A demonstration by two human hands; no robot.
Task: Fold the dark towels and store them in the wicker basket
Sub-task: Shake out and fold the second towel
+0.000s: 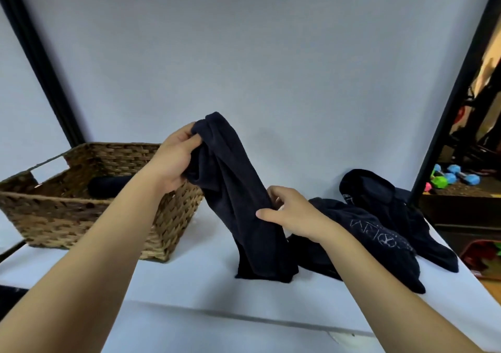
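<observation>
Left hand [173,160] grips the bunched top end of a dark navy towel [238,198], fingers and thumb curled round the cloth, holding it up above the white table [189,293]. Right hand [290,213] pinches the same towel lower down on its right edge, thumb in front and fingers behind. This held towel hangs in loose vertical folds, its bottom end resting on the table near the middle.

To the right lies a heap of more dark towels [379,228], crumpled and overlapping. One carries pale stitched lettering and a round emblem [376,234], too distorted to read; a small white label [346,197] on the farther one is also illegible.

On the left stands the wicker basket [62,211], brown and woven, with a handle slot in its far left wall. Inside it lies a rolled dark towel [111,186].
</observation>
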